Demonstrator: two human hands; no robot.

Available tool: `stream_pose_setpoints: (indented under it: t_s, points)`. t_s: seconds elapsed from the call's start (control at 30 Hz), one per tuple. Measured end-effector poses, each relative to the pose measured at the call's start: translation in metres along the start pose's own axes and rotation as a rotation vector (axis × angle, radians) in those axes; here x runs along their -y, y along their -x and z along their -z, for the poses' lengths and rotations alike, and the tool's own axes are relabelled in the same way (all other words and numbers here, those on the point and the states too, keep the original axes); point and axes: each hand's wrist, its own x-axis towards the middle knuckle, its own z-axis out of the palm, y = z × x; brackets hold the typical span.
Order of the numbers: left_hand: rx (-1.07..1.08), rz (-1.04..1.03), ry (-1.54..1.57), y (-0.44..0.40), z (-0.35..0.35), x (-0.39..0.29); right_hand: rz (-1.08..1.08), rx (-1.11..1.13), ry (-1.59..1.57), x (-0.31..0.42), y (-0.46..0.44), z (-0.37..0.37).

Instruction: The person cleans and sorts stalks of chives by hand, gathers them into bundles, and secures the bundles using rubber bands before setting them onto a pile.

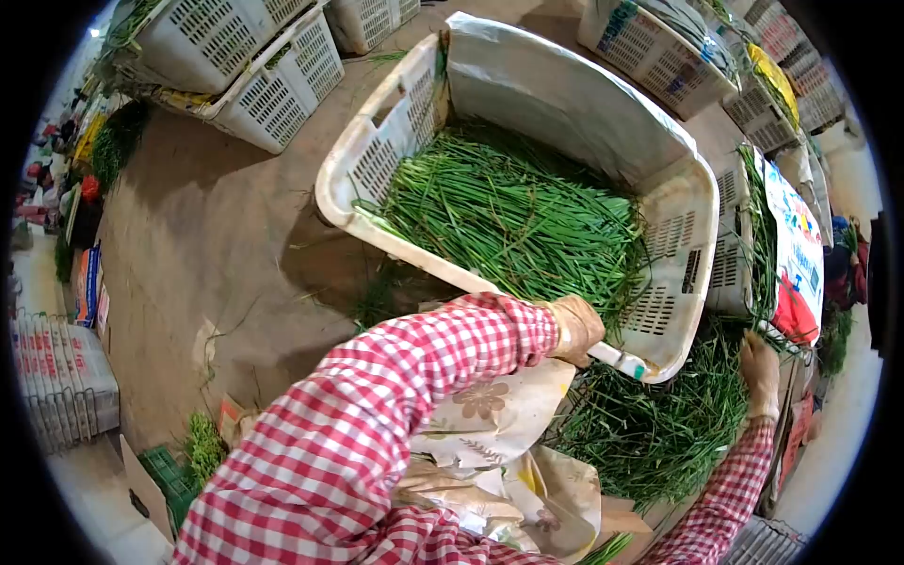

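A white plastic crate point(405, 248) stands tilted in front of me, with long green garlic-chive-like stems point(518, 217) spread over its bottom. My left hand point(575, 330), in a tan glove, is closed over the crate's near rim; its fingertips are partly hidden. Below the crate, to the right, lies a loose heap of the same kind of greens point(659, 424). At that heap's right edge is my right hand point(759, 372), also gloved, its fingers drawn together. Whatever it may hold is too small to make out. A floral-patterned cloth point(499, 405) shows under my left arm.
Stacked white crates point(273, 94) stand at the upper left, and another crate point(650, 56) at the upper right. Beside my right hand is a crate topped with a printed white bag point(796, 235). A green crate point(169, 485) sits at the lower left on the brown floor point(207, 254).
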Motion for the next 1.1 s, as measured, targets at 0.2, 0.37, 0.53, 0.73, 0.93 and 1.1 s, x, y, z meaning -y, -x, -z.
stream_pose_setpoints:
  t_s: [0.2, 0.37, 0.53, 0.73, 0.93, 1.1]
  points:
    - [-0.426, -0.088, 0.465, 0.067, 0.055, 0.062, 0.337, 0.056, -0.038, 0.188, -0.003, 0.034]
    - [-0.939, 0.469, 0.453, 0.126, 0.113, 0.203, 0.530, 0.166, 0.065, 0.254, -0.054, -0.018]
    - [-1.416, 0.176, 0.852, 0.145, 0.095, 0.290, 0.651, 0.262, 0.119, 0.323, -0.095, -0.082]
    - [-1.652, 0.458, 0.967, 0.155, 0.104, 0.299, 0.797, 0.291, 0.174, 0.400, -0.113, -0.163]
    - [-1.818, 0.463, 0.853, 0.162, 0.103, 0.299, 0.674, 0.405, 0.345, 0.446, -0.131, -0.221]
    - [-1.777, 0.494, 0.861, 0.166, 0.106, 0.294, 0.624, 0.510, 0.401, 0.464, -0.140, -0.239]
